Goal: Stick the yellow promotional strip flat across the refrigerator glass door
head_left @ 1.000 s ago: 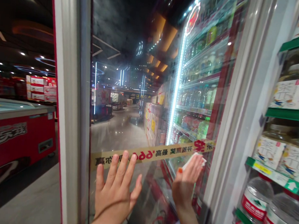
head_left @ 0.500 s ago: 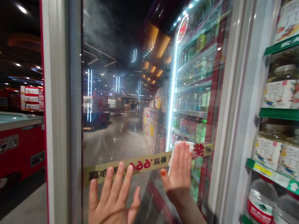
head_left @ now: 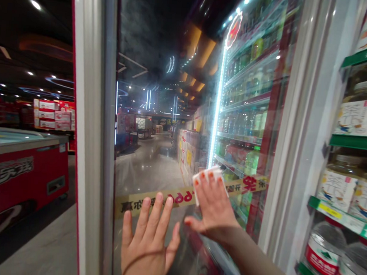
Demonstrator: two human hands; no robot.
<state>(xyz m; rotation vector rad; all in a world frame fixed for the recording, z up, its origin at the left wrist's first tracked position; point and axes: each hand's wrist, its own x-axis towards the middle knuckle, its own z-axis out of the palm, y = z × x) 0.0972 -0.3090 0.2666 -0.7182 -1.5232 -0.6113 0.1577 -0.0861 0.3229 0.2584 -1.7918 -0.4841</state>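
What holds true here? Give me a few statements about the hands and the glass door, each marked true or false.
1. The left hand lies flat on the glass door. True.
2. The right hand grips a water bottle. False: it presses a white cloth to the glass.
3. A yellow strip runs across the glass. True.
4. The red freezer stands right of the door. False: it stands to the left.
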